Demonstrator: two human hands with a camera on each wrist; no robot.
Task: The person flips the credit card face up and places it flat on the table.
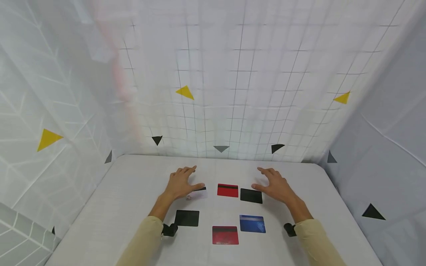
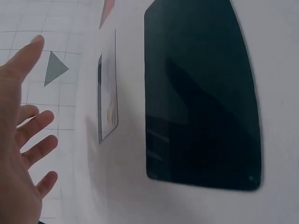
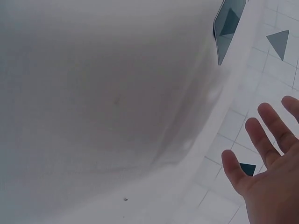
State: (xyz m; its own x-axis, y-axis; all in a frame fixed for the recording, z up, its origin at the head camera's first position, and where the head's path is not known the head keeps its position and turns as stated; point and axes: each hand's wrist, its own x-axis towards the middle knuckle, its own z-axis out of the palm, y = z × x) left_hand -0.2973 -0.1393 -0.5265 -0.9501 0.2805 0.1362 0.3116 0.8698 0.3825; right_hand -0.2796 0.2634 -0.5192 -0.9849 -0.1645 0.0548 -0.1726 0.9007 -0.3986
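Hovering over the white table (image 1: pixel 126 192) in the head view, your L hand (image 1: pixel 179 184) and R hand (image 1: pixel 277 186) are both released, fingers spread. Thumb of your L hand overlaps the white card (image 1: pixel 200 195), black stripe along its far edge. Next, going R: far red card (image 1: pixel 227 191), bright w/ dark stripe nr its far edge, then R black card (image 1: pixel 251 196), plain, just by your R thumb. Closer to you: L black card (image 1: pixel 187 218), also plain; near red card (image 1: pixel 225 237), dark stripe up top; blue card (image 1: pixel 252 225), pale stripe & lighter streaks. All 6 lie flat.

L wrist view: hand's apart from the cards, gripping 0. L black card looks glossy, rounded corners, dark reflection in it. White card beyond shows at a steep angle.

R wrist view: fingers fanned, grip loose; 1 dark card (image 3: pixel 226 39) sits up top w/ a triangle reflected in it.
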